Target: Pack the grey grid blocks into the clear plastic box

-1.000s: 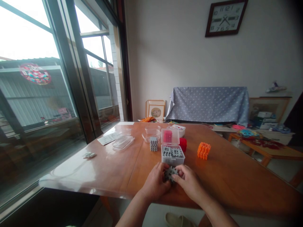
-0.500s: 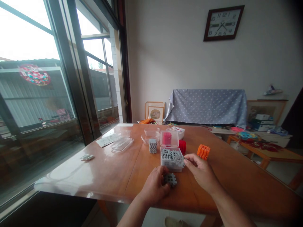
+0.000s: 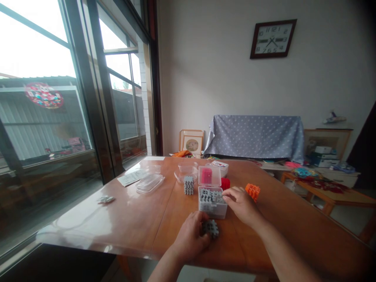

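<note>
My left hand (image 3: 190, 239) rests on the wooden table (image 3: 141, 219) near its front edge, fingers curled around a grey interlocking block piece (image 3: 210, 228). My right hand (image 3: 241, 204) reaches over the right rim of a clear plastic box (image 3: 212, 202) filled with several grey pieces, its fingertips pinched at the box's edge. What they pinch is too small to make out. Behind the box stand its raised lid (image 3: 209, 176) with a pink block behind it, a grey assembled cube (image 3: 188, 185), a red block (image 3: 225, 183) and an orange cube (image 3: 253, 191).
A clear lid (image 3: 149, 183), a paper sheet (image 3: 128, 179) and a small packet (image 3: 105, 199) lie on the table's left half. Clear containers (image 3: 188, 171) stand at the back. Windows run along the left. A covered sofa (image 3: 255, 135) and a low side table (image 3: 331, 192) lie beyond.
My right hand left the grey piece and moved up and right to the clear box's rim. My left hand stayed on the grey piece. The view tilted down slightly.
</note>
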Available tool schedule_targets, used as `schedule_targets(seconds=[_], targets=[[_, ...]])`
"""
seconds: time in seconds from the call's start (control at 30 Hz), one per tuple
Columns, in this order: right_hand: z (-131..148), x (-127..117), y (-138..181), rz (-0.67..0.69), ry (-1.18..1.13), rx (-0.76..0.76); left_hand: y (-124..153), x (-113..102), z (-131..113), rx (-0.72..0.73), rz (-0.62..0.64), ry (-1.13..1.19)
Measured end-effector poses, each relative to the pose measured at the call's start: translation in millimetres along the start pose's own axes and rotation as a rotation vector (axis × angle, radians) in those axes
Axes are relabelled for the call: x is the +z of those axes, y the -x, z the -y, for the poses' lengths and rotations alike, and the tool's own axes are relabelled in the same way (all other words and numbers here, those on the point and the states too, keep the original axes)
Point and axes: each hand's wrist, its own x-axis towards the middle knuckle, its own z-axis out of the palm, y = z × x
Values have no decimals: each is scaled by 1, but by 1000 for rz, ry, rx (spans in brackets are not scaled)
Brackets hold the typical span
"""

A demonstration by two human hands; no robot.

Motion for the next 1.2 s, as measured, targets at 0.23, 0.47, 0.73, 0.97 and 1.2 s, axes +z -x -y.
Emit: schedule_targets(seconds=[0.23, 0.47, 0.73, 0.97, 1.2], targets=[[1, 2, 2, 22, 67, -57, 0, -1, -3, -16, 17, -29], [2, 4, 5, 93, 80, -58, 0, -2, -3, -12, 27, -37], [5, 4, 5, 139, 106, -15, -1, -4, -7, 4, 21, -68], [7, 6, 5, 126, 101, -26, -2, -4, -14, -7, 20, -197], [13, 3, 10, -49, 44, -63, -1, 0, -12, 33, -5, -271]])
